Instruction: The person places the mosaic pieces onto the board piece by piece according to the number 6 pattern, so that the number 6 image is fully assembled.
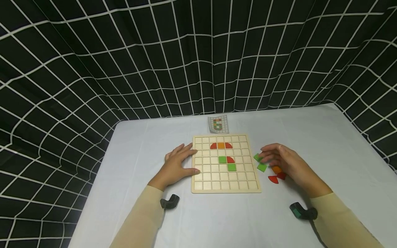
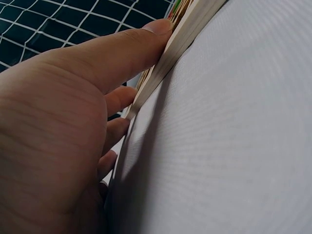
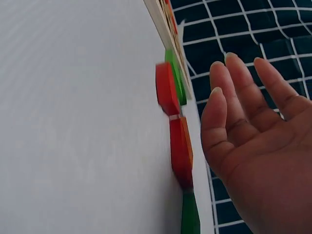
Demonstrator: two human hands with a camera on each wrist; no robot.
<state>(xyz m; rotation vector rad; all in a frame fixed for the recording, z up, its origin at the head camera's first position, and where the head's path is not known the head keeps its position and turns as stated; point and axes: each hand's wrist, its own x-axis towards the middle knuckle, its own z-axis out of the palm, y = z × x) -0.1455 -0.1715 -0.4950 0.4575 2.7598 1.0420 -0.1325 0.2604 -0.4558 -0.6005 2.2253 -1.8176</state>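
A wooden grid board [image 1: 203, 186] lies on the white cloth. Its upper row holds an orange square tile [image 1: 221, 145] between two red rounded tiles; lower down sit a green square tile [image 1: 222, 159], a red quarter-round tile [image 1: 230, 159] and another green square. My left hand [image 1: 175, 167] rests at the board's left edge, thumb and a fingertip on the rim, fingers fairly straight. Over the loose tiles right of the board, my right hand [image 1: 286, 160] hovers with loosely bent fingers and nothing in its grasp. Below it are green tiles [image 1: 262, 167], an orange one [image 1: 276, 169] and red ones [image 1: 273, 179].
Behind the board lies a small paper card [image 1: 218, 124] printed with a coloured grid pattern. A black curtain [image 1: 173, 62] with white grid lines surrounds the table [image 1: 149, 137]. Black devices [image 1: 170, 202] are worn at both wrists.
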